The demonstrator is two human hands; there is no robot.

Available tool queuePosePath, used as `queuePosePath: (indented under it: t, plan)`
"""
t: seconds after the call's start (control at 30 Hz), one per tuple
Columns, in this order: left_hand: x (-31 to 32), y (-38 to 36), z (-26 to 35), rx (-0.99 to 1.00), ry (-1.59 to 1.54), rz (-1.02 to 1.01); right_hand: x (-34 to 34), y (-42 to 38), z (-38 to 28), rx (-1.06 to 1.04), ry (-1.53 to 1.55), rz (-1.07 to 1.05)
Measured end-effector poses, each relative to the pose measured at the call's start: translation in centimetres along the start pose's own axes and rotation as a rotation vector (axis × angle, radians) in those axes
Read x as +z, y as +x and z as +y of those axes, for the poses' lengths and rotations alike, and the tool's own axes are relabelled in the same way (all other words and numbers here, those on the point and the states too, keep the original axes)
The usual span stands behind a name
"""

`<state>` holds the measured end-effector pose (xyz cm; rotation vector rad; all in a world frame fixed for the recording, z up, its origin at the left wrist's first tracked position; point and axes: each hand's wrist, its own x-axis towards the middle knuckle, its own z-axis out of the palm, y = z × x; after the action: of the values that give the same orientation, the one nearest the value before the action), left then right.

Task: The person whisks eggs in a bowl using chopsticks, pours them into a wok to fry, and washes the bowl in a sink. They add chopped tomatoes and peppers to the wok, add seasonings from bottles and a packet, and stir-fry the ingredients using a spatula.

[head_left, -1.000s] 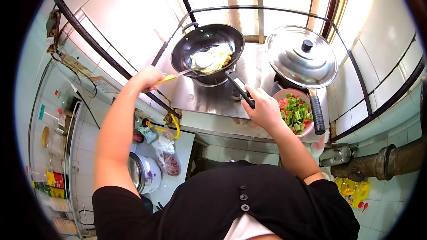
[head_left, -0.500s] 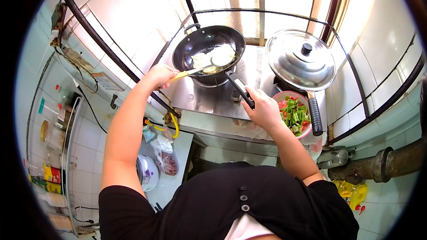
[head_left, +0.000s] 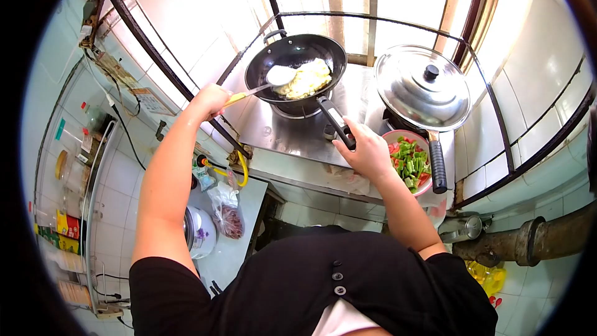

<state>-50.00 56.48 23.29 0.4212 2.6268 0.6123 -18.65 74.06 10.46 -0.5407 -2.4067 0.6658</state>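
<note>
A black wok (head_left: 264,68) stands on the left burner of the steel stove, with pale yellow scrambled egg (head_left: 313,79) in its bowl. My left hand (head_left: 209,101) is closed round the yellow handle of a ladle (head_left: 281,75). The ladle's round metal head is inside the wok, at the left edge of the egg. My right hand (head_left: 367,151) grips the wok's black handle (head_left: 334,121). Just right of that hand sits a pink-rimmed bowl (head_left: 398,134) of cut green peppers (head_left: 410,162) and red pieces, probably tomato.
A pan under a domed steel lid (head_left: 410,96) covers the right burner, its black handle (head_left: 438,168) pointing towards me beside the bowl. A black metal rail (head_left: 373,15) rings the stove. Lower left, a plastic bag (head_left: 229,214) and a white pot (head_left: 202,233) rest on a side table.
My left hand has drawn the ladle leftwards, off the egg to its left side. The egg now lies gathered towards the wok's right. My right hand keeps its grip on the handle.
</note>
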Motion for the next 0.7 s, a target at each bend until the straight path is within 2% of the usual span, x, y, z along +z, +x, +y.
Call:
queuePosePath:
  t: [0.1,0.2,0.3,0.43,0.6,0.7]
  plan:
    - [0.3,0.2,-0.1,-0.099,0.069,-0.020,0.3,0.0,0.5,-0.037,-0.001,0.018]
    - [0.6,0.6,1.2,-0.061,0.152,-0.041,0.4,0.1,0.5,-0.003,0.039,-0.022]
    - [-0.5,0.1,2.7,0.089,0.140,-0.017,0.4,-0.1,0.6,-0.035,0.045,0.020]
    - [1.5,-1.3,4.0,0.040,-0.067,-0.062,0.5,-0.3,0.7,-0.035,0.091,0.044]
    - [2.5,-0.7,4.2,0.032,0.142,-0.066,0.2,-1.8,0.7,-0.047,0.085,0.099]
    - [0.2,-2.1,3.2,0.355,0.322,0.114,-0.9,-3.2,0.6,0.019,0.109,0.080]
